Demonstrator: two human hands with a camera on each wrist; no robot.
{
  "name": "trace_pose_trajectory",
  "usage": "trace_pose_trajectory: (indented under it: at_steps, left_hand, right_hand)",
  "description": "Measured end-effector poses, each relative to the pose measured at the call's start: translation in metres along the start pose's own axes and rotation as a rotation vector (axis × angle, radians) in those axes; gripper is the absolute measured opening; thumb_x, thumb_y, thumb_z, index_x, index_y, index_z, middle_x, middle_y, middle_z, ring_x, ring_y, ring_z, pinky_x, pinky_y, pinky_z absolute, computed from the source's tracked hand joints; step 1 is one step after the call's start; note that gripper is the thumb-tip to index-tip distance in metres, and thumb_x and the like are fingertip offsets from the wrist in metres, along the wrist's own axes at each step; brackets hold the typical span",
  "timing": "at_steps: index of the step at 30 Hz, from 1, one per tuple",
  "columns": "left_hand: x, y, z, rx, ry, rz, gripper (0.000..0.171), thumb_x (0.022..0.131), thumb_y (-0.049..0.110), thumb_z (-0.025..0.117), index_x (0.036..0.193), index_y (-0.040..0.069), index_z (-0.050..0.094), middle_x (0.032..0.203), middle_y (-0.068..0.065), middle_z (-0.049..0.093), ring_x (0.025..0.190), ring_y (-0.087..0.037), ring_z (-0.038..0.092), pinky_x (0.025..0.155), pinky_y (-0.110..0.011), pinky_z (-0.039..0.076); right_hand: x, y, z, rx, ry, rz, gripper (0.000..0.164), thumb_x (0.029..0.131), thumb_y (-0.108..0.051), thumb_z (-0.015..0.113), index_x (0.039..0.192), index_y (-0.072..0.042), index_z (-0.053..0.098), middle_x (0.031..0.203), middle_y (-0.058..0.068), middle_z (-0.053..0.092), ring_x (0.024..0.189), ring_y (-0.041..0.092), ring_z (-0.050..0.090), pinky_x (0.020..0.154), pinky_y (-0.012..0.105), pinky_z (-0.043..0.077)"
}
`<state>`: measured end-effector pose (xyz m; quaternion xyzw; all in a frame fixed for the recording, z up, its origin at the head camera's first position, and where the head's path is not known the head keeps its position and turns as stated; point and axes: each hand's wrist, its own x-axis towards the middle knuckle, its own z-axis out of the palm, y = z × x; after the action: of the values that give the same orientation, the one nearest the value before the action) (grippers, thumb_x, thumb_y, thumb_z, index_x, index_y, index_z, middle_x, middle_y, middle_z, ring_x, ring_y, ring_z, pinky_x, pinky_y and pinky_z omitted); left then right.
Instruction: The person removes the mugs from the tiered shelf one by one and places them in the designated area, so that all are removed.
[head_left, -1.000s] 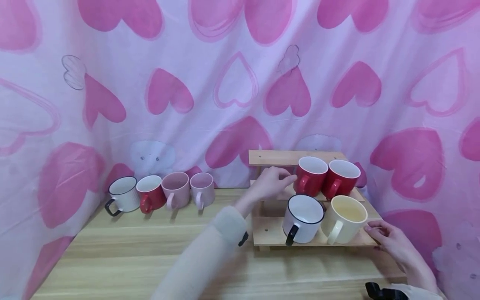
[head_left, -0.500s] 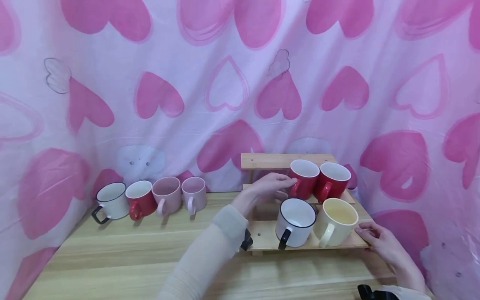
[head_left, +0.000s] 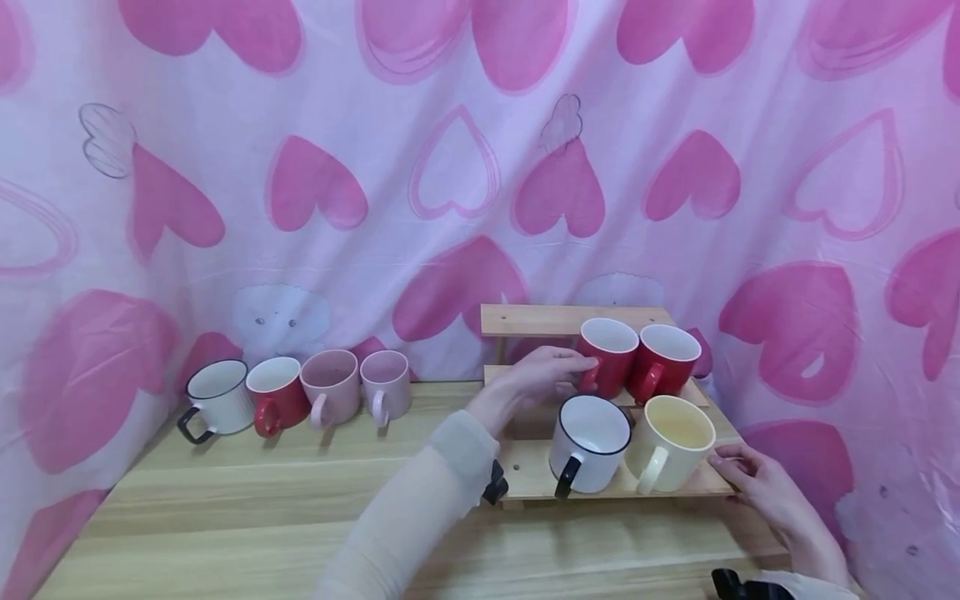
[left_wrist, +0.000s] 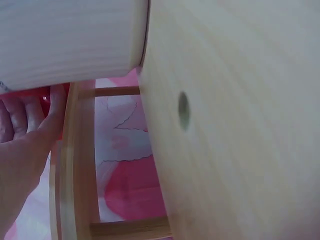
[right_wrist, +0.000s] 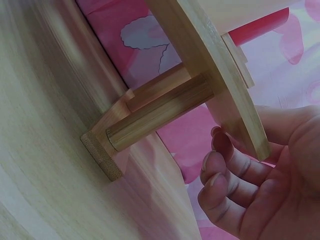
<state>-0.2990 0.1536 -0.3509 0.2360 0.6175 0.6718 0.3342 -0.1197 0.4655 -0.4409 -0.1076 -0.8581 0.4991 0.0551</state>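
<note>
My left hand (head_left: pixel 542 372) reaches over the wooden rack (head_left: pixel 525 471) and holds the left one of two red mugs (head_left: pixel 613 367) on its middle shelf, fingers at the handle. In the left wrist view, part of that red mug (left_wrist: pixel 46 95) shows by the curled fingers (left_wrist: pixel 32 107); a white mug (left_wrist: pixel 70 40) covers the rest. My right hand (head_left: pixel 772 492) pinches the right end of the rack's bottom shelf. Seen from the right wrist, its fingers (right_wrist: pixel 215 187) curl below the board (right_wrist: pixel 232 115). On that shelf stand a white black-rimmed mug (head_left: pixel 600 450) and a cream mug (head_left: pixel 667 454).
The second red mug (head_left: pixel 663 367) stands close beside the held one. At the left of the table (head_left: pixel 247 508), a white mug with black handle (head_left: pixel 228 408), a red mug (head_left: pixel 288 400) and two pink mugs (head_left: pixel 337 396) form a row. A heart-patterned curtain (head_left: pixel 450 75) hangs behind.
My left hand has moved right onto the left red mug's handle from just beside it. My right hand keeps its hold on the shelf end. The head view has shifted slightly.
</note>
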Motion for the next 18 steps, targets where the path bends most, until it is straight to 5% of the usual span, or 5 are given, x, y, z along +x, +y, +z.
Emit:
trace_pose_trajectory:
  at_steps: [7, 18]
  left_hand:
    - [-0.002, 0.003, 0.003, -0.001, 0.026, -0.022, 0.027, 0.093, 0.029, 0.068, 0.103, 0.004, 0.074, 0.097, -0.010, 0.071, 0.091, -0.020, 0.066, 0.090, -0.037, 0.052]
    - [-0.005, 0.011, -0.005, -0.166, 0.025, -0.042, 0.022, 0.094, 0.022, 0.067, 0.101, 0.002, 0.071, 0.089, -0.009, 0.065, 0.088, -0.020, 0.061, 0.086, -0.035, 0.053]
  right_hand:
    - [0.000, 0.000, 0.002, 0.006, 0.012, -0.007, 0.033, 0.099, -0.023, 0.060, 0.114, 0.006, 0.056, 0.086, 0.001, 0.059, 0.077, 0.008, 0.051, 0.063, 0.033, 0.054]
    - [0.002, -0.002, 0.000, 0.000, -0.005, 0.041, 0.038, 0.099, -0.026, 0.061, 0.118, 0.006, 0.054, 0.089, 0.004, 0.056, 0.077, 0.010, 0.051, 0.064, 0.034, 0.054]
